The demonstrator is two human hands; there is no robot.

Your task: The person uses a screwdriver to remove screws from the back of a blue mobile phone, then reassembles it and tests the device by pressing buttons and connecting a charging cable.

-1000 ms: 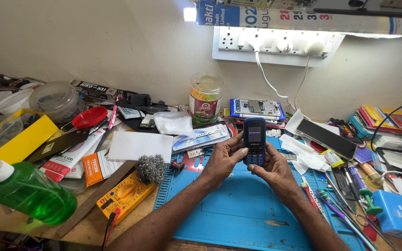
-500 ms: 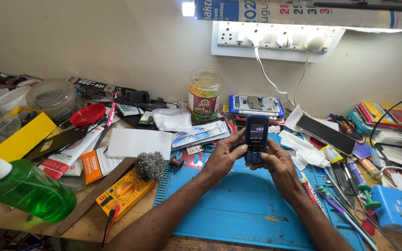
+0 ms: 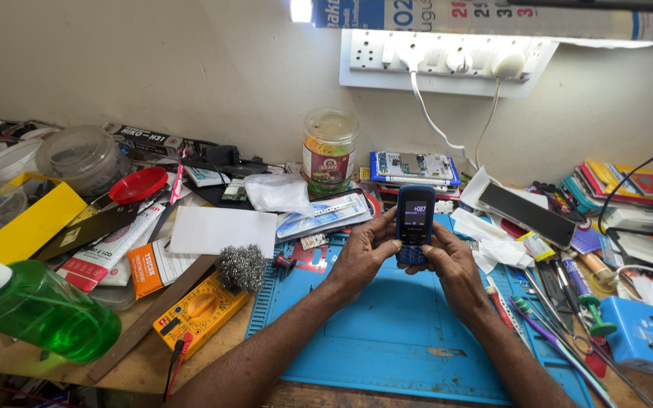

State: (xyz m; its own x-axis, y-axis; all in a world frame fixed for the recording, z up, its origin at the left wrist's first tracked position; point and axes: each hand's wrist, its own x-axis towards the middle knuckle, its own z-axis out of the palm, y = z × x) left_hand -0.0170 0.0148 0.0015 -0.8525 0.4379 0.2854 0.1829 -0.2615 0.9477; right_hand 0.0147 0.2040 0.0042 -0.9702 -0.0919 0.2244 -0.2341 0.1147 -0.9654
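Head view: cluttered workbench [image 3: 137, 366], wall behind it with a white socket strip [image 3: 447, 60] and a plugged-in cable. Blue work mat [image 3: 387, 347] fills the front-centre of the bench, mostly bare where the forearms cross it.

Front-left corner: green spray bottle [image 3: 35, 313] lying on its side. Just right of it, yellow multimeter [image 3: 199, 311] with a ball of steel wool [image 3: 240, 266] at its top edge. Left edge: clear plastic tubs [image 3: 77, 155], red lid [image 3: 137, 183]. Back edge, centre: jar with a printed label [image 3: 329, 151], stack of phone parts beside it. Right edge: tweezers, screwdrivers, a blue box [image 3: 648, 336], a black phone [image 3: 527, 214] face up.

Keypad phone [image 3: 415, 223], dark blue, is held upright above the mat's back edge, both hands on it. Left hand [image 3: 360, 253] wraps its left side, thumb toward the keys. Right hand [image 3: 451, 264] grips the lower right, thumb on the keypad.

Status, judging from this: screen is lit and showing digits, back cover looks on, so the phone is assembled and powered. Looks like key/function testing in progress. Can't tell which key is pressed or whether the test passes.
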